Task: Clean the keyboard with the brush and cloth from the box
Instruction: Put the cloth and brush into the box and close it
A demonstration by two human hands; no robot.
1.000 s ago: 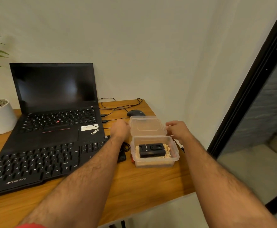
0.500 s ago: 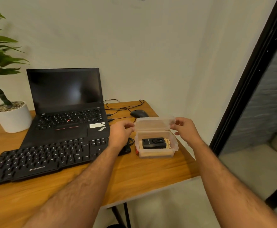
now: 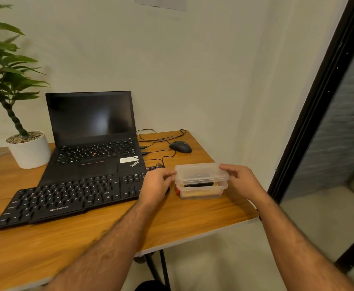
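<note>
you have both hands on the lid (image 3: 201, 172) of the clear plastic box (image 3: 201, 189), one at each short end. your left hand (image 3: 156, 184) pinches the lid's left edge with its fingertips, and your right hand (image 3: 238, 181) curls its fingers over the right edge, so each hand holds the lid in a narrow grip. the lid sits just above the box rim, level with it; whether it is seated or only hovering i cannot tell. holding it by both ends looks meant to keep it flat and square over the box.

the box stands on the wooden table (image 3: 193, 223), near its right edge. through its clear wall you can see a dark rectangular thing (image 3: 197, 184) lying on something pale tan (image 3: 201, 193). which of these is the brush and which the cloth i cannot tell from here. a small red bit (image 3: 177, 191) shows at the box's left end.

the keyboard (image 3: 71, 197) you are to clean lies just left of the box, its right end passing under your left hand. nothing rests on its keys, so by the look of it cleaning has not begun. an open laptop (image 3: 94, 139) stands left of the box and further back, a wired mouse (image 3: 180, 147) sits behind the box, and a potted plant (image 3: 28, 149) stands far left of it.
</note>
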